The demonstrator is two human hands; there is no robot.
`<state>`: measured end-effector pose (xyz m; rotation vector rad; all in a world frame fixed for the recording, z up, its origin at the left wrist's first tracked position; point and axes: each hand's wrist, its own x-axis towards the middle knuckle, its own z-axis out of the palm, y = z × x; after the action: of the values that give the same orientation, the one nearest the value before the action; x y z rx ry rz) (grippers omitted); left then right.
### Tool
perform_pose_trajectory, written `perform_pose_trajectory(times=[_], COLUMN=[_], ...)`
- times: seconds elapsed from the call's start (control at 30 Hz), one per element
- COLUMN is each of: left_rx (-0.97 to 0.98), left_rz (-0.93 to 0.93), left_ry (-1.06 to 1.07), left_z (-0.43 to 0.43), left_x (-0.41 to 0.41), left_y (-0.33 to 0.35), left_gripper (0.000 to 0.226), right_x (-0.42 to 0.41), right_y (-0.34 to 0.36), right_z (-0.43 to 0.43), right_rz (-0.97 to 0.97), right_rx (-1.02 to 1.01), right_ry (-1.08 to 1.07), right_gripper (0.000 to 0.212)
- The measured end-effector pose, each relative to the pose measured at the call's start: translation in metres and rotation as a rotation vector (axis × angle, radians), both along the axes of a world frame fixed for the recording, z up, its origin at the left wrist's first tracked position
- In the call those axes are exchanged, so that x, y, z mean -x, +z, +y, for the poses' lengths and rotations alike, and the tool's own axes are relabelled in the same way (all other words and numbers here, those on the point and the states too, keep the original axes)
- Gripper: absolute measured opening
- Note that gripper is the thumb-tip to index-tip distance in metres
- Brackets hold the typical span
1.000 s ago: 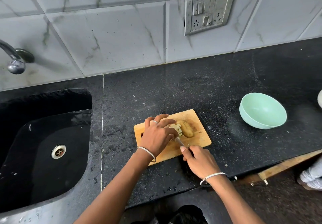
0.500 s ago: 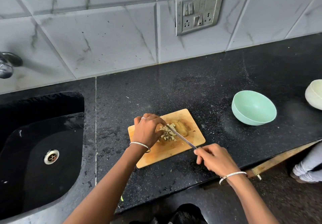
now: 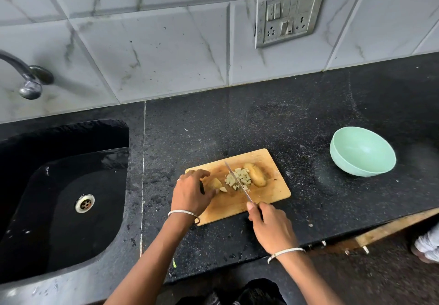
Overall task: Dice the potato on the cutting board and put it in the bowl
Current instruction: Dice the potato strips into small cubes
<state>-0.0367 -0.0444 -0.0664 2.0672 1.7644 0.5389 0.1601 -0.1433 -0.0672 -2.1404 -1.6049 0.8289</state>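
Sitting on the wooden cutting board (image 3: 273, 194), centre of frame, on the black speckled counter (image 3: 237, 126): potato (image 3: 255, 173), part diced. Pale yellow diced pile (image 3: 244, 177) mid-board; uncut rounded half (image 3: 259, 179) with tan skin just right of it, touching the pile; small chunk (image 3: 215, 183) left of the pile. Left hand (image 3: 190, 194): fingers curled down onto that chunk. Right hand (image 3: 270, 230): fingers clamped round the knife (image 3: 237, 179) handle, blade lying diagonally across the pile, tip toward the board's far edge. Mint-green bowl (image 3: 344, 167) at right of frame, well apart from the board.
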Motion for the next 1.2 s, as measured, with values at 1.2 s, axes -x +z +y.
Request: perform_pose_trajectory(times=[1.2], left_rx=[0.005], left_rz=[-0.038], left_ry=[0.290], left_z=[-0.014], left_x=[-0.025], left_y=[-0.021], left_gripper=[0.048], right_x=[0.007], right_y=[-0.002], right_z=[0.000], right_rz=[-0.108], right_rx=[0.040], right_ry=[0.110], right_gripper=[0.045])
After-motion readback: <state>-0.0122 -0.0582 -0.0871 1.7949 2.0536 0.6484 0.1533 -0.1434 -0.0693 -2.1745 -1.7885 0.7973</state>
